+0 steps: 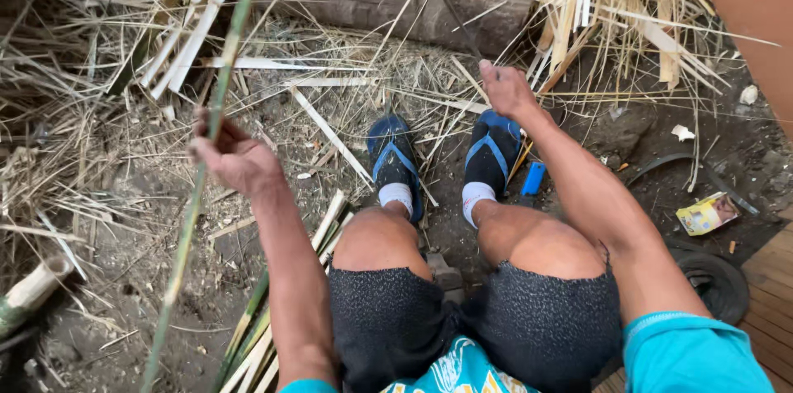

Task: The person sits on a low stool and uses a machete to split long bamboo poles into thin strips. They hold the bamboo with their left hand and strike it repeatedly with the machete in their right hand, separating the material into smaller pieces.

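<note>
My left hand (234,153) is closed around a long thin green bamboo strip (198,187) that runs from the top of the view down to the bottom left. My right hand (505,89) is held out above my right foot and grips a thin dark blade or strip (450,5) that points up toward the log; which of the two it is, I cannot tell. Both my knees are bent, my feet in blue sandals (396,158) with white socks on the dirt.
A thick log (388,1) lies across the top. Split bamboo strips and dry shavings litter the ground. A bundle of strips (264,335) lies by my left leg, a bamboo stub (33,290) at left. A small blue object (534,178), a yellow packet (706,213) and a tyre (714,281) sit at right.
</note>
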